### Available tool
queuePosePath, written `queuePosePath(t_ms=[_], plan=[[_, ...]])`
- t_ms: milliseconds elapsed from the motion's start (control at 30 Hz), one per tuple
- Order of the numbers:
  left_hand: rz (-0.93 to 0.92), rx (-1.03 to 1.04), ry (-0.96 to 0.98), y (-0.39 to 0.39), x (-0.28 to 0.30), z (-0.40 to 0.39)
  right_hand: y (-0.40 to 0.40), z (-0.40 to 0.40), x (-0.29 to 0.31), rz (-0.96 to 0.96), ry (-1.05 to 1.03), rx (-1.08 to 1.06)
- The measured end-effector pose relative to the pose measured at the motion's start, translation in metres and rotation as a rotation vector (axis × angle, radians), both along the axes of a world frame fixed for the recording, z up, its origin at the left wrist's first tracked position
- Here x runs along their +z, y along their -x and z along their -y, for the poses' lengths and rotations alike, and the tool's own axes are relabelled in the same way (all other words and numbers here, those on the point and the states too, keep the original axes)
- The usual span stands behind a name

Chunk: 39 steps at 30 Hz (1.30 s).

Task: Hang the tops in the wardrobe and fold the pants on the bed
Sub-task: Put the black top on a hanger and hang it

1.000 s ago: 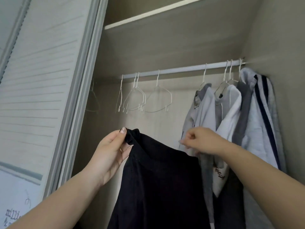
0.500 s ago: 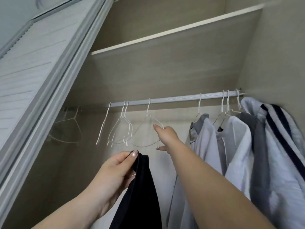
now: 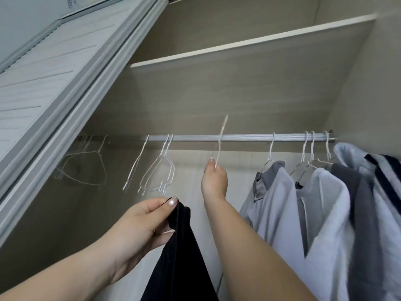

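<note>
Gripping white hanger (image 3: 221,142), right hand (image 3: 214,181); pinching black top (image 3: 182,253), left hand (image 3: 141,224).

— What's on the left?
— A pale grey sliding door (image 3: 43,83) with fine horizontal grooves and a ridged frame.
— And above the rail?
— A beige shelf (image 3: 249,43) with a light front edge, running across to the beige side wall (image 3: 368,94) on the right.

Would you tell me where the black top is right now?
In the head view the black top hangs at bottom centre, pinched by the left hand, below the empty hangers and left of the right hand.
</note>
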<state>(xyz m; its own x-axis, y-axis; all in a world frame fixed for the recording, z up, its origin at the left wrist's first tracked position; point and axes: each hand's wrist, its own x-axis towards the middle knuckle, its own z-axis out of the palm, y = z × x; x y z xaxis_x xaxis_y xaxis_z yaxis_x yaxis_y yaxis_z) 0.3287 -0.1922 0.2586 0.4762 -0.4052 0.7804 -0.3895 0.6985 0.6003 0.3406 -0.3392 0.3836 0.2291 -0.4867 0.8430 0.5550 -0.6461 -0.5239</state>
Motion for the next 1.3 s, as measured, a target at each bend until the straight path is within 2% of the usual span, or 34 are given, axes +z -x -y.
queuePosePath(t_ms=[167, 300, 567, 733, 933, 1167, 1300], plan=[[-0.023, -0.003, -0.031, 0.001, -0.014, -0.011, 0.019, -0.004, -0.034, -0.067, 0.04, 0.016], [-0.051, 0.07, -0.09, 0.005, -0.028, -0.018, 0.048, -0.009, -0.08, -0.075, 0.143, -0.038], [-0.119, 0.147, -0.147, -0.006, -0.077, -0.059, 0.148, -0.047, -0.185, -0.086, 0.273, -0.069], [-0.229, 0.173, -0.231, -0.014, -0.126, -0.105, 0.209, -0.072, -0.249, -0.195, 0.152, -0.038], [-0.333, 0.294, -0.433, -0.048, -0.202, -0.174, 0.266, -0.108, -0.319, -0.295, -0.076, 0.284], [-0.272, 0.365, -0.63, -0.061, -0.266, -0.224, 0.279, -0.14, -0.347, -0.378, -0.163, 0.393], [-0.24, 0.366, -0.624, -0.054, -0.272, -0.233, 0.28, -0.146, -0.348, -0.391, -0.198, 0.416]])
